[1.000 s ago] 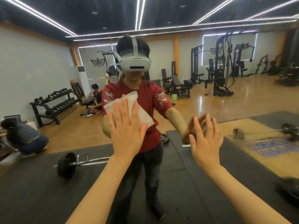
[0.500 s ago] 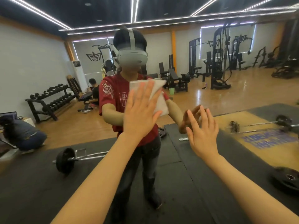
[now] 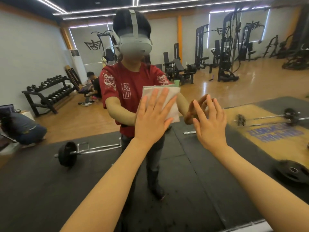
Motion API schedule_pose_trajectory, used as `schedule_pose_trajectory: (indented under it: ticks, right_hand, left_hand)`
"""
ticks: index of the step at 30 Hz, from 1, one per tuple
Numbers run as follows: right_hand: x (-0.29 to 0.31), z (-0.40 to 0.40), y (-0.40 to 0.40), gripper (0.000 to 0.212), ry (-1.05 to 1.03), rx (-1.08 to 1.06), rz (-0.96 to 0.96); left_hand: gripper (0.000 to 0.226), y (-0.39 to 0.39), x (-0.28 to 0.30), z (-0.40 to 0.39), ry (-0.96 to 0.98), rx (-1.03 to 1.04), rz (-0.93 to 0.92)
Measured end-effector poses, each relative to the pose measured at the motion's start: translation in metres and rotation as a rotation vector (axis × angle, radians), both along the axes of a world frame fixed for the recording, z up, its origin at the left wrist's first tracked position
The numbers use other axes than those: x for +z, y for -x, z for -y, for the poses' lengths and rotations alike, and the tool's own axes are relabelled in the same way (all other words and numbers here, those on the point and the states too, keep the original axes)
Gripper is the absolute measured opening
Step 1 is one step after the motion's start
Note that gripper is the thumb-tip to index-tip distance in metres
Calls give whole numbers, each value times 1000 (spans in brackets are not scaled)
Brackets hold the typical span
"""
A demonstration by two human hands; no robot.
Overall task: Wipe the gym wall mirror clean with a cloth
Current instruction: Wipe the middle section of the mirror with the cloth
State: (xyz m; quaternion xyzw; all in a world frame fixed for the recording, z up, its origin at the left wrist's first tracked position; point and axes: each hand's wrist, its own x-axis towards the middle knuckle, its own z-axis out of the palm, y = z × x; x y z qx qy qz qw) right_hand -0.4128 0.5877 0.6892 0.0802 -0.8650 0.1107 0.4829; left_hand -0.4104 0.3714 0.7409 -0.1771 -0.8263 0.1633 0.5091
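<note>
Forearms reach forward from the bottom of the view toward the wall mirror (image 3: 250, 97), which fills nearly the whole picture. The left hand (image 3: 153, 119) lies flat with its fingers straight and slightly spread, pressing a folded white cloth (image 3: 173, 96) against the glass; the cloth shows above and to the right of the fingertips. The right hand (image 3: 209, 124) is just beside it, also open, fingers straight and fanned, raised at the mirror surface and holding nothing; whether the palm touches the glass cannot be told.

In the reflection, the person stands facing the camera in a red T-shirt (image 3: 123, 91) and a grey headset (image 3: 136, 45), on black rubber floor mats (image 3: 33, 181). A loaded barbell (image 3: 68, 154) lies on the mat to the left, another barbell (image 3: 287, 114) lies on a yellow platform to the right, and a loose weight plate (image 3: 292, 171) rests near the right edge. Farther back, a dumbbell rack (image 3: 48, 92) stands by the left wall, one person crouches at the left edge and another sits beyond the rack. Cable machines (image 3: 229, 52) stand on the wooden floor at the rear.
</note>
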Motion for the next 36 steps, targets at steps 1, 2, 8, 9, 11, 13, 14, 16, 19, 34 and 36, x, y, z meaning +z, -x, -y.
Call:
schedule_pose_trajectory:
  ticks: [1, 2, 8, 9, 11, 13, 14, 16, 19, 34, 36]
  right_hand:
    - [0, 1, -1, 55, 12, 0, 7]
    - [0, 3, -2, 55, 28, 2, 16]
    - [-2, 8, 0, 58, 69, 44, 42]
    - [-1, 9, 0, 58, 77, 45, 45]
    - [-1, 10, -1, 59, 85, 53, 54]
    - [0, 8, -3, 58, 80, 64, 57]
    - [1, 7, -4, 58, 70, 73, 57]
    - [3, 2, -7, 57, 46, 85, 61]
    - [5, -1, -9, 56, 25, 90, 78]
    - [14, -13, -18, 58, -32, 115, 167]
    - [16, -28, -20, 58, -77, 157, 156]
  left_hand:
    - [78, -3, -7, 11, -11, 1, 4]
    - [78, -5, -17, 26, -38, 2, 6]
    - [80, -23, -88, 112, -173, 116, 23]
    - [81, -23, -90, 108, -218, 118, 25]
    - [81, -17, -88, 86, -237, 75, 40]
    - [80, -9, -88, 53, -114, 11, 57]
    - [80, -6, -90, 37, -64, -7, 67]
    - [79, -4, -93, 16, -18, -10, 83]
    - [78, -5, -93, 27, 96, 15, 78]
    - [97, -7, -85, 26, -72, 34, 73]
    - [92, 0, -42, -8, -47, 10, 37]
